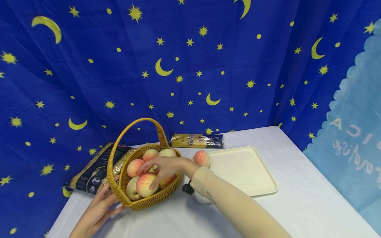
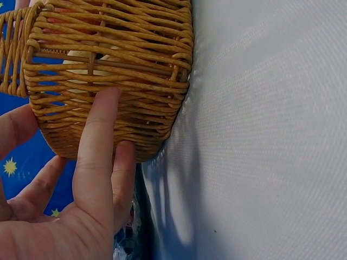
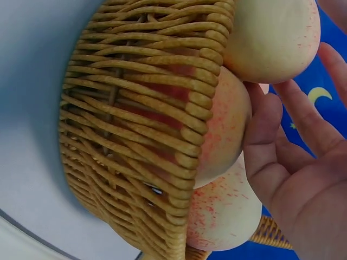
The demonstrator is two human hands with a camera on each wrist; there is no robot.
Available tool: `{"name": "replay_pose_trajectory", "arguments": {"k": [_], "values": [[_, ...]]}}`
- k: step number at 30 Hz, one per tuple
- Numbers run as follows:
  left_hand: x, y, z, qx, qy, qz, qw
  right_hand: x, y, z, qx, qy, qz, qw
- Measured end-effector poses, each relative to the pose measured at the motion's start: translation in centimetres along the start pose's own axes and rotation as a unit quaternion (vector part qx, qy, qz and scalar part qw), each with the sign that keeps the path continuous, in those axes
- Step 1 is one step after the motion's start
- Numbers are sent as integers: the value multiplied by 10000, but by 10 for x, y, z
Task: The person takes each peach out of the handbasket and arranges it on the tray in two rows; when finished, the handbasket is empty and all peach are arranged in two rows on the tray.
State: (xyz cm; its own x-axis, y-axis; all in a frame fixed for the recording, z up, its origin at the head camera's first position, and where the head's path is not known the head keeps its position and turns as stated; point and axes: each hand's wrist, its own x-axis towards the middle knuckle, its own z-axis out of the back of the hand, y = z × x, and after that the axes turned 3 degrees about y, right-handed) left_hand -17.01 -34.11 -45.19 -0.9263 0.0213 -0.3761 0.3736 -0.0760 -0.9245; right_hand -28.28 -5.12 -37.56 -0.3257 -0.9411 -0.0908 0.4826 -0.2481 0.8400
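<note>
Basket (image 1: pixel 157 200) of peaches (image 1: pixel 146 186), on desk (image 1: pixel 306 188): our left hand (image 1: pixel 99 209) touches its side, fingers extended; our right hand (image 1: pixel 168 166), fingers loose, touches peaches.

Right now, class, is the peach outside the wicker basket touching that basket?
Apart: the head view shows a strip of white tablecloth between the peach and the wicker basket.
</note>
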Motion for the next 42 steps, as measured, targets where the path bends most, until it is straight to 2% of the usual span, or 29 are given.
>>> {"name": "replay_pose_trajectory", "arguments": {"k": [13, 18, 26, 31, 42], "values": [[1, 0, 0, -16, 5, 7, 10000, 7, 6, 7, -404, 334, -532, 9972], [1, -1, 1, -89, 5, 24, 10000, 10, 10, 5, -511, 495, -489, 9963], [0, 0, -1, -161, -112, 55, 9998, 13, 10, 5, -816, 453, -363, 9950], [1, 0, -1, -149, -71, 44, 9999, 14, 9, 6, -961, 468, -267, 9939], [1, 3, -1, -137, -86, 14, 9999, 7, 11, 15, -1326, 276, -457, 9897]]}}
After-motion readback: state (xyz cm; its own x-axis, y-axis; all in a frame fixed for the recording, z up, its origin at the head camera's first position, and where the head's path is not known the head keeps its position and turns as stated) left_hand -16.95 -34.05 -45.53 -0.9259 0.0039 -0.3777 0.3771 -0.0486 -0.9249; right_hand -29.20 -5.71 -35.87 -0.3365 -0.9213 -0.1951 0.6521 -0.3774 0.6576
